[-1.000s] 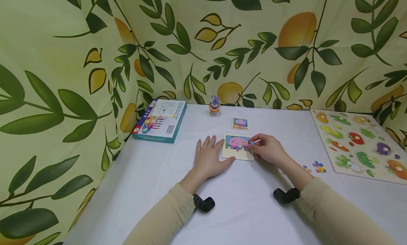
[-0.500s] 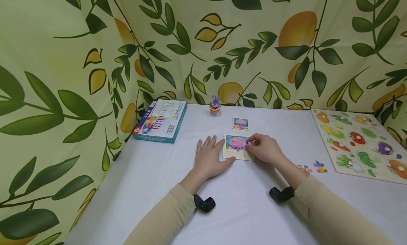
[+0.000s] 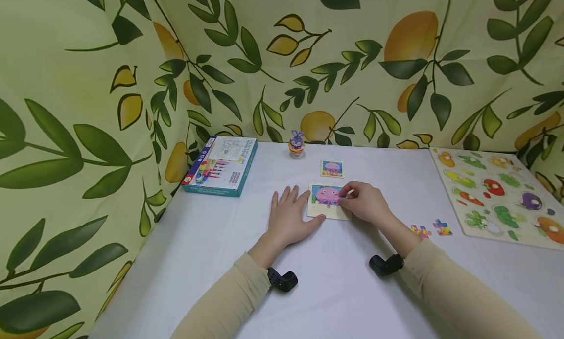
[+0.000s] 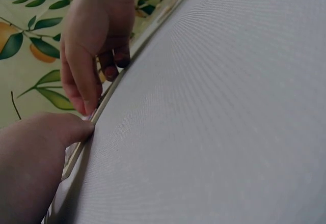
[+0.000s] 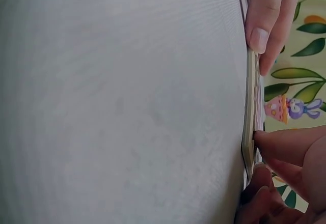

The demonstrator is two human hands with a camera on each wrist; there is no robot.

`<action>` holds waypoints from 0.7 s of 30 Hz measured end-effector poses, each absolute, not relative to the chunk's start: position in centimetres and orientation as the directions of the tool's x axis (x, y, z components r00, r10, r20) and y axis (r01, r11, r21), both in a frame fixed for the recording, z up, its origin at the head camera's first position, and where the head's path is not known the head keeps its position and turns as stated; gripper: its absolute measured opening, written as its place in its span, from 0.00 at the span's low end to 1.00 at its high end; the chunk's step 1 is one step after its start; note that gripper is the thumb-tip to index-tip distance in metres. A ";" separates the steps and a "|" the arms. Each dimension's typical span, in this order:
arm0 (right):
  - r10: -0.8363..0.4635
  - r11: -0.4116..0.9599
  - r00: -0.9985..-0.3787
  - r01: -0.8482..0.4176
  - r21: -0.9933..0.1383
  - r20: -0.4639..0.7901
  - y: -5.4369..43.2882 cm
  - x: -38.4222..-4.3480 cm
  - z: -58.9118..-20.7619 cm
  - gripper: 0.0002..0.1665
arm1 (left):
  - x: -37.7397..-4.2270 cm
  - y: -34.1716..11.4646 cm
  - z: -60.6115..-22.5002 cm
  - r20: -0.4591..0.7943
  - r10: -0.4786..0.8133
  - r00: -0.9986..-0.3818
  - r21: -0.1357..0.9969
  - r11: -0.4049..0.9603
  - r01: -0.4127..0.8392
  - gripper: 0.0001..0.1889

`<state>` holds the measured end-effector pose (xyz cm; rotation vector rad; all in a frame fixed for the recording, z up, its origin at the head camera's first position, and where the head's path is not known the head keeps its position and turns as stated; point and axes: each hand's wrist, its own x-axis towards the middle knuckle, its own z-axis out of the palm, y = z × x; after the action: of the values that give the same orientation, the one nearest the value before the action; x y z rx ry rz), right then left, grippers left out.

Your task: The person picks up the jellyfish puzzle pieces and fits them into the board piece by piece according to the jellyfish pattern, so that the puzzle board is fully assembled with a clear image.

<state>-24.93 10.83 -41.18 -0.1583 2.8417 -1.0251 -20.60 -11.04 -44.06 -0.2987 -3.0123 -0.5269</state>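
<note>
On the white table lies a small wooden jigsaw board (image 3: 318, 212) with a pink octopus picture. My left hand (image 3: 288, 221) is spread flat at its left side, thumb and index finger touching the edge. My right hand (image 3: 366, 202) pinches a puzzle piece over the right part of the picture; the fingers mostly hide the piece. In the left wrist view, the right hand (image 4: 94, 46) reaches down to the board beside the left thumb (image 4: 76, 127). The right wrist view has the right thumb (image 5: 285, 145) low against the board's top. Loose puzzle pieces (image 3: 442, 227) lie to the right.
Behind the board sits a small octopus picture card (image 3: 332, 168). A bunny figure (image 3: 296, 143) stands at the table's back edge. A flat box (image 3: 222, 165) lies at back left, a wooden vegetable puzzle (image 3: 498, 197) at right. Patterned cloth (image 3: 352, 84) hangs behind.
My right hand has moved slightly left with the puzzle piece, inward over the octopus picture, its fingertips now lower on the board. The left hand has stayed in place.
</note>
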 end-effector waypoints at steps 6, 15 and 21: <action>-0.135 0.756 -0.990 -0.077 -0.650 -0.038 10.9 -24.7 -41.2 0.08 | -20.6 -11.0 -44.0 0.099 0.183 -0.978 0.341 0.917 0.206 0.45; -0.142 0.772 -0.989 -0.089 -0.629 -0.033 11.1 -24.4 -40.8 0.11 | -20.9 -10.9 -44.0 0.084 0.191 -0.978 0.348 0.914 0.209 0.46; -0.173 0.752 -0.981 -0.077 -0.655 -0.083 11.9 -24.2 -40.1 0.16 | -20.8 -10.9 -43.9 0.086 0.183 -0.979 0.333 0.921 0.201 0.45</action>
<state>-24.21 11.91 -40.10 -0.2019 2.8097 -1.0414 -20.85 -10.94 -43.94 -0.3027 -3.0268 -0.5339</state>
